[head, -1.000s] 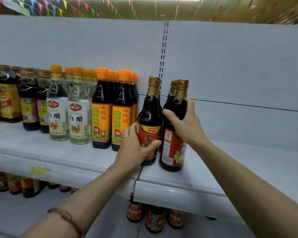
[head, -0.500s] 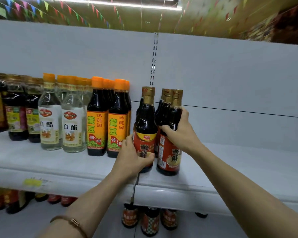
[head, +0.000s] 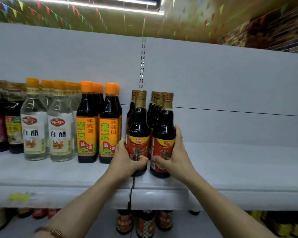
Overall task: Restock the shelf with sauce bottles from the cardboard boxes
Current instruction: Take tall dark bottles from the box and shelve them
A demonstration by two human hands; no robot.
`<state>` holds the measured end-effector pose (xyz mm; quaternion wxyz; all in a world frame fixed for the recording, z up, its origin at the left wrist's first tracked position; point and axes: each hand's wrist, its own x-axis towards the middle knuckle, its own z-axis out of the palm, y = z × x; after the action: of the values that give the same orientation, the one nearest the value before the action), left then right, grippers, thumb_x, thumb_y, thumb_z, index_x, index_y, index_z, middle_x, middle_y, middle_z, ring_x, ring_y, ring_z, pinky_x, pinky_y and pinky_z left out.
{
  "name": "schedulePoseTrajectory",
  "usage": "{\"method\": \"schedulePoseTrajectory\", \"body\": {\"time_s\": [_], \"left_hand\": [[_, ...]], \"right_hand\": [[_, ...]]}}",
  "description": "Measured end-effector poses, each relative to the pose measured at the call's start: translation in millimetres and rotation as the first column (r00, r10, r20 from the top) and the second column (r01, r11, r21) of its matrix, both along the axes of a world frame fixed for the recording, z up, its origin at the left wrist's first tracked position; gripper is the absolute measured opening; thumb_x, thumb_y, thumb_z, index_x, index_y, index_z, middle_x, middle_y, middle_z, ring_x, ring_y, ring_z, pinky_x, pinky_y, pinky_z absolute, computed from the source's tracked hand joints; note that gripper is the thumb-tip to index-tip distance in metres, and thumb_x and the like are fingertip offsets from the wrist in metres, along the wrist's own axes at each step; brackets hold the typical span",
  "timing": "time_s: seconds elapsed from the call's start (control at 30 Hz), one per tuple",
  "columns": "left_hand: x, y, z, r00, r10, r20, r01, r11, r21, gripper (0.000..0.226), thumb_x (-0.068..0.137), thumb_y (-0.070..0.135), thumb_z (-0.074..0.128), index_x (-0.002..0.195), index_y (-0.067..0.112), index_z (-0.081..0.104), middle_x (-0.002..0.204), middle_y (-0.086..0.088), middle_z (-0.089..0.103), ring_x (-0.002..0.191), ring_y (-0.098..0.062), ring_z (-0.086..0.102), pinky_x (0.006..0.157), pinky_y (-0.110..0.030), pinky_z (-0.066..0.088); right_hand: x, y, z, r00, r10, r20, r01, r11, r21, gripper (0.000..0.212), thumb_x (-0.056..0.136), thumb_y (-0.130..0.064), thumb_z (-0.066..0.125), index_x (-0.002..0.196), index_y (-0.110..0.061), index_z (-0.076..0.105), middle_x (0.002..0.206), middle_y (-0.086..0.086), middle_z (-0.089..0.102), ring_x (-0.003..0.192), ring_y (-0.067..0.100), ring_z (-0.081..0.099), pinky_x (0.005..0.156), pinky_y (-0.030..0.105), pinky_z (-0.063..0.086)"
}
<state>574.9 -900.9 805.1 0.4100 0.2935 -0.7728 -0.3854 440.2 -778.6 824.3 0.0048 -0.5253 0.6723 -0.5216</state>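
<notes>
Two dark sauce bottles with gold caps and red labels stand upright at the front of the white shelf (head: 230,169). My left hand (head: 126,162) grips the left sauce bottle (head: 138,127) low on its label. My right hand (head: 175,157) grips the right sauce bottle (head: 163,124) around its label, thumb in front. More bottles of the same kind stand in rows right behind both. No cardboard box is in view.
Left of my hands stand orange-capped soy sauce bottles (head: 98,124), then clear white vinegar bottles (head: 46,127) and darker bottles at the far left. The shelf right of my hands is bare. Jars (head: 144,224) sit on the lower shelf.
My right hand slid down from the right bottle's shoulder to its label, and that bottle now faces label forward. My left hand stayed on the left bottle. The camera tilted upward.
</notes>
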Motion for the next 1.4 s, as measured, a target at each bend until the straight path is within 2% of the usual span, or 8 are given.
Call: {"method": "schedulePoseTrajectory", "body": {"time_s": [0.1,0.2,0.3,0.43,0.77,0.93,1.23,1.4], "left_hand": [[1,0,-1,1.0,-0.01,-0.021,0.011,1.0,0.011,0.077,0.071,0.028,0.083,0.131,0.017,0.034,0.127,-0.003,0.049,0.111,-0.015,0.054,0.093,-0.026,0.045],[1,0,-5,0.999,0.008,-0.033,-0.007,1.0,0.004,0.079,0.071,0.031,0.082,0.133,0.014,0.036,0.127,-0.003,0.049,0.111,-0.015,0.055,0.09,-0.024,0.046],[1,2,-6,0.998,0.005,-0.055,-0.005,1.0,0.006,0.08,0.072,0.032,0.083,0.134,0.015,0.035,0.126,0.0,0.05,0.11,-0.013,0.055,0.084,-0.018,0.047],[3,3,-5,0.998,-0.008,-0.069,0.011,0.999,0.039,0.077,0.073,0.031,0.082,0.133,0.016,0.035,0.123,0.001,0.053,0.104,-0.008,0.056,0.071,-0.009,0.042],[1,6,0,0.999,-0.013,-0.044,0.018,0.992,0.122,0.072,0.08,0.033,0.074,0.137,0.013,0.035,0.127,0.0,0.056,0.106,-0.012,0.054,0.087,-0.023,0.042],[1,5,1,1.0,0.002,0.008,-0.003,0.988,0.154,0.072,0.08,0.037,0.074,0.135,0.011,0.035,0.123,0.001,0.056,0.105,-0.012,0.052,0.089,-0.025,0.041],[4,7,-2,0.992,0.026,0.122,-0.036,0.996,0.078,0.083,0.074,0.034,0.081,0.137,0.011,0.032,0.134,-0.002,0.052,0.116,-0.016,0.053,0.091,-0.025,0.041],[3,4,-5,0.988,0.068,0.141,-0.078,0.995,0.068,0.075,0.075,0.036,0.08,0.131,0.012,0.036,0.133,-0.005,0.053,0.117,-0.021,0.055,0.097,-0.032,0.046]], "right_hand": [[1,-2,-2,0.999,-0.031,0.023,0.032,0.999,-0.007,0.107,0.074,-0.022,0.081,0.147,-0.041,0.005,0.141,-0.005,0.044,0.124,0.016,0.053,0.101,0.047,0.048],[1,-2,-6,0.994,-0.066,0.083,0.065,0.998,0.015,0.078,0.075,-0.026,0.081,0.134,-0.03,0.031,0.124,-0.007,0.056,0.112,0.014,0.059,0.098,0.042,0.051],[0,-1,-8,0.993,-0.093,0.066,0.091,0.995,0.043,0.062,0.077,-0.029,0.08,0.126,-0.028,0.042,0.121,-0.006,0.058,0.11,0.014,0.059,0.096,0.037,0.05],[-2,-5,-8,0.993,-0.091,0.072,0.088,0.995,0.041,0.062,0.077,-0.031,0.08,0.127,-0.026,0.043,0.123,-0.004,0.058,0.111,0.016,0.058,0.097,0.038,0.049],[-5,-13,-16,0.991,-0.078,0.105,0.077,0.997,0.014,0.069,0.074,-0.043,0.079,0.131,-0.031,0.041,0.126,-0.006,0.056,0.113,0.014,0.058,0.098,0.045,0.05],[-4,-15,-20,0.99,-0.054,0.134,0.057,0.998,-0.021,0.079,0.062,-0.066,0.072,0.129,-0.036,0.041,0.124,-0.009,0.058,0.112,0.012,0.059,0.095,0.044,0.053],[-6,-17,-21,0.989,-0.018,0.146,0.024,0.999,-0.037,0.063,0.077,-0.043,0.078,0.125,-0.044,0.038,0.119,-0.017,0.059,0.109,0.007,0.06,0.097,0.039,0.052],[-5,-18,-22,0.99,-0.03,0.137,0.036,0.998,-0.044,0.065,0.078,-0.042,0.077,0.131,-0.036,0.041,0.122,-0.012,0.059,0.11,0.009,0.059,0.096,0.038,0.051]]}}
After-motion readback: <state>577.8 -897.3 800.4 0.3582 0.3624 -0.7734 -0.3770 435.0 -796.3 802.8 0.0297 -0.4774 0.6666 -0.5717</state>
